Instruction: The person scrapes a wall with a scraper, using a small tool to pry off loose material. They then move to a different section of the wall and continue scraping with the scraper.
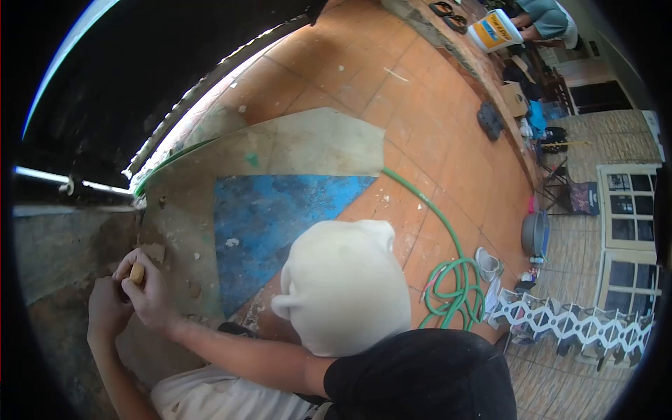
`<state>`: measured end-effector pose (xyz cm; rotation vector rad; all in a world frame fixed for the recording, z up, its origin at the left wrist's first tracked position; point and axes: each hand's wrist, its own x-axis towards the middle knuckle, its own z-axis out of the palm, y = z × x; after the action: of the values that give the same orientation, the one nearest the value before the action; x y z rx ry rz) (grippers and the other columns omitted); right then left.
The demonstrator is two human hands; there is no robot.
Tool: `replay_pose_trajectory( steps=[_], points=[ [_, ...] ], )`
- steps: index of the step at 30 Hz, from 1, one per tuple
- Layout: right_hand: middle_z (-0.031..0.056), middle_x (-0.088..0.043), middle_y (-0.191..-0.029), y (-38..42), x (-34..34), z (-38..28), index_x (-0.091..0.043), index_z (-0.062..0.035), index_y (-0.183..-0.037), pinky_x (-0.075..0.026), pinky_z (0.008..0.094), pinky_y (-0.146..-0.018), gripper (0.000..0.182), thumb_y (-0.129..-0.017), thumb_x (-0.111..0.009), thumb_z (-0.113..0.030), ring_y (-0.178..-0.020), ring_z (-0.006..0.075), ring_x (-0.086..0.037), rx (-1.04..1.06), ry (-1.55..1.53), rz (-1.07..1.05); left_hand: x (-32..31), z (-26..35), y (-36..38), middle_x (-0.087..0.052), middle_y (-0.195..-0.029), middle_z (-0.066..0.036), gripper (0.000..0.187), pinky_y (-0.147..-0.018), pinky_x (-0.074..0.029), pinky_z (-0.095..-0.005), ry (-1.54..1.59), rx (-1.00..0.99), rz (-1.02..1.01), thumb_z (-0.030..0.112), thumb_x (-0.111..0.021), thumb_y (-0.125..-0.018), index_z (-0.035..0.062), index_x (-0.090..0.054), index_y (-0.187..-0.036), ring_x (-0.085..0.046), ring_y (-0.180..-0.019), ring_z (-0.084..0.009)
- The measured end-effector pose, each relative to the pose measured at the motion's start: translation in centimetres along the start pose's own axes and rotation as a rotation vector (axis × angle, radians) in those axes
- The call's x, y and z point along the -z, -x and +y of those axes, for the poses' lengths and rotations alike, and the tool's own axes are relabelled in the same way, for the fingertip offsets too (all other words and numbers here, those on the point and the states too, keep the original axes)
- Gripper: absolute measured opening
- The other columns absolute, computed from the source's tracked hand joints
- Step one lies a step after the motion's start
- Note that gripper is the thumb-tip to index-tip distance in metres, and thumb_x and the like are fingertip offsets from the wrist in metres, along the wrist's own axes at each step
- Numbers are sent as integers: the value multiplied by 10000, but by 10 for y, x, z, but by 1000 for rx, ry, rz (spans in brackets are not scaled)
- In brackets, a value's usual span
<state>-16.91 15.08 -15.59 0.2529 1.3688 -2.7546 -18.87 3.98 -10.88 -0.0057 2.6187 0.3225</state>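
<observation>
Both hands, left hand [106,308] and right hand [147,290], grip a small tan block [137,273] (against the wall [63,245]).

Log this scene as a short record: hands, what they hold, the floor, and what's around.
right hand: pinches a small tan block against the wall
left hand: beside it, closed, touching the right hand; whether it grips the block cannot be told
person: white head cover, black shirt
floor: orange tiles, with a blue patch under a pale sheet
hose: green, coiled on the tiles at the right
bucket: white and orange, far top right
</observation>
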Motion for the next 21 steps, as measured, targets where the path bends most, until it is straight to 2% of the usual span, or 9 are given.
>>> replay_pose_trajectory(
  steps=[3, 4, 5, 9, 10, 12, 15, 17, 21],
  points=[
    [31, -493, -815, -10, -12, -1, -489, -55, -834, -404, 235, -697, 153, -735, -490, 61, -765, 98, -474, 26, -35, 61, 14, -7, 9, -591, -656, -183, 262, -559, -429, -394, 161, 57, -82, 169, -679, -660, -44, -596, -789, -559, -574, -317],
    [28, -497, -806, -18, -12, -11, -483, -61, -838, -413, 236, -677, 170, -724, -497, 65, -754, 98, -475, -19, -93, 66, 17, -10, 13, -579, -670, -174, 327, -576, -427, -371, 293, -29, -49, 206, -716, -653, -38, -579, -822, -529, -573, -258],
    [39, -497, -804, -27, -13, -11, -472, -59, -839, -423, 244, -672, 175, -721, -496, 69, -745, 112, -480, 33, -57, 84, 32, -11, 24, -562, -682, -173, 360, -588, -415, -338, 120, 8, -71, 255, -737, -685, -32, -567, -821, -502, -592, -219],
    [41, -384, -710, -44, -23, -36, -399, -74, -719, -382, 303, -666, 108, -820, -426, -48, -645, 143, -411, 128, -381, -43, 60, -25, 56, -412, -608, 1, 358, -525, -320, -287, 613, 41, 170, 303, -650, -840, 3, -486, -731, -399, -570, -110],
    [30, -370, -669, -41, -30, -45, -385, -80, -682, -364, 303, -650, 175, -855, -407, -75, -624, 139, -388, 26, -501, -62, 63, -28, 61, -412, -608, 1, 358, -525, -320, -287, 595, 95, 177, 303, -650, -840, 3, -486, -731, -399, -570, -110],
    [25, -361, -648, -32, -39, -39, -378, -82, -674, -354, 307, -637, 195, -869, -390, -85, -614, 137, -374, -61, -454, -138, 65, -31, 65, -310, -613, 48, 383, -501, -237, -263, 813, -64, 449, 326, -582, -881, 47, -420, -675, -315, -558, -68],
    [19, -339, -600, -17, -44, -1, -344, -84, -638, -326, 318, -582, 251, -889, -351, -94, -568, 135, -327, -105, -387, -198, 57, -43, 66, -270, -597, 47, 393, -499, -188, -255, 1118, -89, 437, 332, -525, -900, 83, -372, -637, -261, -547, -60],
    [5, -343, -587, -7, -30, 34, -344, -57, -628, -275, 263, -499, 285, -908, -367, -105, -532, 89, -311, 154, -301, -293, 57, -38, 64, -260, -594, 48, 394, -502, -173, -252, 1091, -57, 476, 329, -488, -911, 111, -337, -620, -245, -544, -57],
    [20, -389, -598, -19, -41, 1, -377, -30, -598, -282, 265, -501, 296, -892, -368, -67, -540, 90, -328, 59, -175, -246, 54, -40, 55, -267, -601, 34, 413, -508, -201, -238, 1032, -31, 428, 357, -523, -888, 101, -335, -625, -284, -555, -73]
  ],
)
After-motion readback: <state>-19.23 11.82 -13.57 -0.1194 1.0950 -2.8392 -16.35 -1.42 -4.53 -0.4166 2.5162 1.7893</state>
